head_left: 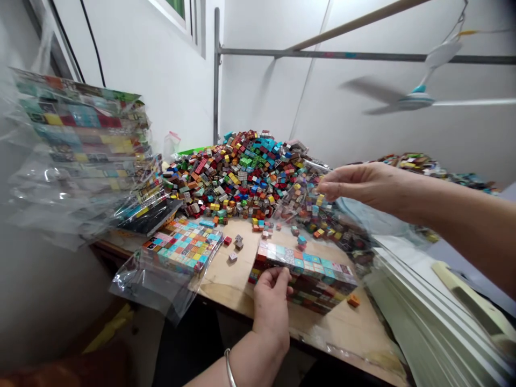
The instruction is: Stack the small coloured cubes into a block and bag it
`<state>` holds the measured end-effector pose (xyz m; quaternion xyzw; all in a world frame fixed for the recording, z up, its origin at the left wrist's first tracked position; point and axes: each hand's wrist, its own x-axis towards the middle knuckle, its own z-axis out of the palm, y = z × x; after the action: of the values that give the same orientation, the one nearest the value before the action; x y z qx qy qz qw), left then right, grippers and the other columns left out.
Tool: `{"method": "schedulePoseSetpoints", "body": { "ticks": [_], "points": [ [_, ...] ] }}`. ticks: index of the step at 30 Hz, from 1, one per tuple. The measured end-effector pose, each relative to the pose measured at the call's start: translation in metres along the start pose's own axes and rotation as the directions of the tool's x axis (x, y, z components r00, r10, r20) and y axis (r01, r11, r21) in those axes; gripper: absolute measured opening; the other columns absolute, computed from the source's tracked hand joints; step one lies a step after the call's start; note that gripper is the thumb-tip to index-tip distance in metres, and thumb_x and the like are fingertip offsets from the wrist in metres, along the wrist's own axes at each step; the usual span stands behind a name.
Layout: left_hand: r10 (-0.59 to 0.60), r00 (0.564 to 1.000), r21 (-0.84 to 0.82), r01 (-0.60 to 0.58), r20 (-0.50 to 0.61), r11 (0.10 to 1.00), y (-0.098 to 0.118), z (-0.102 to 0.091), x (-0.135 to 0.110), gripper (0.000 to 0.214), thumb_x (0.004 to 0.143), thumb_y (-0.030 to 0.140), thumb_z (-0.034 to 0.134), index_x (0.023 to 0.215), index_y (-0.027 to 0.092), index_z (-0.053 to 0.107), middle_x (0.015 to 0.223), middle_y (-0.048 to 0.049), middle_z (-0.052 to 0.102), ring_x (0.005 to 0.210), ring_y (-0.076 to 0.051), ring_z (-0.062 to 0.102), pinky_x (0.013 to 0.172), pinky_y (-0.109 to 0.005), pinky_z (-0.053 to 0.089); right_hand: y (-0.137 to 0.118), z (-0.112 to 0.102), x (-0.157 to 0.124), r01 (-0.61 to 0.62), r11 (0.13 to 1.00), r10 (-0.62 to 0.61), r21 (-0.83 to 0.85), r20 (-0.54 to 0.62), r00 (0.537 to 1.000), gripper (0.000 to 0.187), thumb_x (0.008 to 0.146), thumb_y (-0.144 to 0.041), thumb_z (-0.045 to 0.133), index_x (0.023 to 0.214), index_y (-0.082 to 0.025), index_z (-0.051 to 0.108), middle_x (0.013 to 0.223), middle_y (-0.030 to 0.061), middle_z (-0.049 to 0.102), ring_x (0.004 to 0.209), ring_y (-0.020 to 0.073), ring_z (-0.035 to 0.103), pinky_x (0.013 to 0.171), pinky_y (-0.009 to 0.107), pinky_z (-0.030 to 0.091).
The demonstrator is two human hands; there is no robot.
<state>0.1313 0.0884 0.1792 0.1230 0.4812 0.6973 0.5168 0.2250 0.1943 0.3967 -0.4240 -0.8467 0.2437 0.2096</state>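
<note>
The left hand (272,295) grips a long block (316,282) in the lower centre of the frame, a mosaic of small cubes (turquoise and pale above, mostly dark reddish below). The right hand's fingertips (328,188) pinch clear plastic (296,201). At lower left, a transparent bag (151,285) holds a flat multicoloured slab (187,244).

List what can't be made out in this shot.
Head view:
Mosaic cube block: far side hidden by the block itself.
Fan blade: outline motion-blurred.
Left forearm: cut off by bottom edge, past the bangle.
Right forearm: cut off by right edge.
Cube heap: inner cubes buried under outer ones; prints too small.
</note>
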Motion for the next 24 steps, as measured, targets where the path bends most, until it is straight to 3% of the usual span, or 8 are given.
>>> {"method": "schedulePoseSetpoints", "body": {
  "ticks": [9, 24],
  "points": [
    [0.116, 0.992, 0.026, -0.118, 0.046, 0.993, 0.001, -0.003, 0.000, 0.037, 0.068, 0.048, 0.069, 0.079, 0.013, 0.062, 0.065, 0.0005, 0.058, 0.042, -0.003, 0.036, 0.044, -0.018, 0.026, 0.004, -0.001, -0.008, 0.011, 1.000, -0.011, -0.022, 0.033, 0.999, 0.041, 0.066, -0.067, 0.061, 0.070, -0.027, 0.066, 0.076, 0.0005, 0.065, 0.074, 0.0191, 0.054, 0.069, 0.032, 0.041],
    [0.127, 0.992, 0.062, -0.125, -0.024, 0.990, 0.008, 0.000, 0.004, 0.020, 0.071, 0.034, 0.060, 0.072, 0.015, 0.054, 0.059, 0.0047, 0.050, 0.040, -0.003, 0.035, 0.041, -0.017, 0.022, 0.002, 0.000, -0.010, 0.037, 0.999, -0.037, -0.012, 0.027, 0.999, 0.046, 0.059, -0.070, 0.064, 0.067, -0.024, 0.065, 0.073, 0.0009, 0.063, 0.071, 0.0176, 0.052, 0.065, 0.030, 0.040]
  ]
}}
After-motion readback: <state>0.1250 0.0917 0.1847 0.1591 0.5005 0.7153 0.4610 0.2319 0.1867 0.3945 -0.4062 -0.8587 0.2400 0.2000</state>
